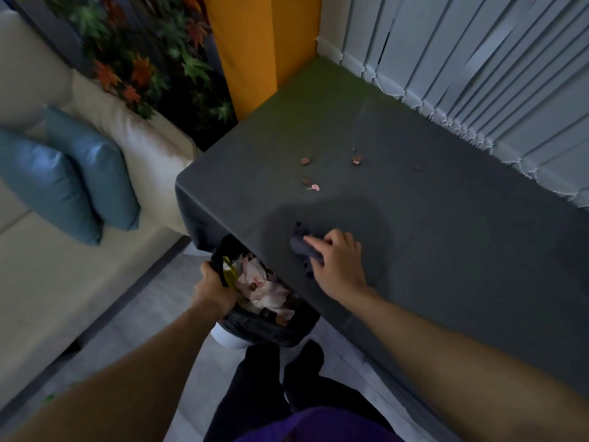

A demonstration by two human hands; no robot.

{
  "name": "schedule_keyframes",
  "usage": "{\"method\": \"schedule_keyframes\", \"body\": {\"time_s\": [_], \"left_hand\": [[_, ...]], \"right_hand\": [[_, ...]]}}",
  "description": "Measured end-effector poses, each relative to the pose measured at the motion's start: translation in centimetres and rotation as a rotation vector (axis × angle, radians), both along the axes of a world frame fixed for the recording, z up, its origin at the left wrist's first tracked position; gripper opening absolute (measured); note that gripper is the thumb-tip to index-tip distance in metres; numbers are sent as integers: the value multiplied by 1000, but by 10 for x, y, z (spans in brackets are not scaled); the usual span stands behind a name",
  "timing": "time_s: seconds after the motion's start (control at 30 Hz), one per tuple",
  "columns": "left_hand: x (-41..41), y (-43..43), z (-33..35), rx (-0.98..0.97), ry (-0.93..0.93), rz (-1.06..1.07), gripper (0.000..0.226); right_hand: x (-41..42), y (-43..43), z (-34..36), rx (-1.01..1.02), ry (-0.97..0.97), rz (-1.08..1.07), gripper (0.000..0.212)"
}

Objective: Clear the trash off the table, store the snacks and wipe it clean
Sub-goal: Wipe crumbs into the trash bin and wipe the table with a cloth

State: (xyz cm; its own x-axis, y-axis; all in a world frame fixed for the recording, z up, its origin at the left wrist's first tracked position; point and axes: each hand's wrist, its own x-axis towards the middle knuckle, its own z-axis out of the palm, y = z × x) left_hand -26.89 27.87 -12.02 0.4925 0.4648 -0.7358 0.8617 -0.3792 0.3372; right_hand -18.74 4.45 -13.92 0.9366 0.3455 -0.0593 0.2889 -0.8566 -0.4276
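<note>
A table (430, 218) under a dark grey cloth fills the middle and right. My right hand (338, 263) grips a dark cloth (302, 244) bunched on the table near its front edge. Several small reddish-brown and pink crumbs (310, 183) lie farther back on the tabletop. My left hand (212, 290) grips the rim of a white bin with a black liner (255, 323), held just below the table's front edge. Crumpled pink paper, a yellow-green wrapper and brown scraps (261, 288) fill the bin.
A cream sofa (63, 282) with two blue cushions (73, 180) stands at the left. Behind the table are a yellow pillar (255, 43), a panel of autumn leaves (149, 52) and vertical blinds (494, 74) at the right. My dark-clad legs show below.
</note>
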Motion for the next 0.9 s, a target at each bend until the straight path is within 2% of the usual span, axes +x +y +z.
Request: {"method": "schedule_keyframes", "body": {"time_s": [0.1,0.17,0.27,0.33,0.4,0.5,0.57,0.63,0.7,0.73,0.8,0.9], "left_hand": [[8,5,1,-18,1,6,71],[13,8,1,-3,3,6,70],[22,16,-1,10,0,-9,70],[26,22,-2,11,7,-16,72],[29,28,-3,16,11,-24,73],[36,37,-4,23,10,-34,72],[40,41,-6,26,8,-49,73],[44,45,-7,37,5,-72,72],[47,49,-9,45,0,-92,71],[48,51,-10,49,-1,-100,70],[50,53,-11,55,1,-112,69],[53,55,-10,51,17,-118,71]], "right_hand": [[-2,3,-2,68,59,239,43],[8,3,-4,154,27,211,43],[40,2,-3,213,-95,-146,44],[65,2,-2,167,-107,-404,40],[79,6,-3,98,-56,-499,35],[77,13,-7,174,-10,-307,36],[80,14,-6,235,-48,-268,36],[96,17,-3,260,-106,-413,36],[115,22,-1,245,-74,-561,34],[122,25,-2,214,-52,-561,33],[127,31,-4,170,-36,-434,32],[120,38,-4,233,5,-289,25]]}}
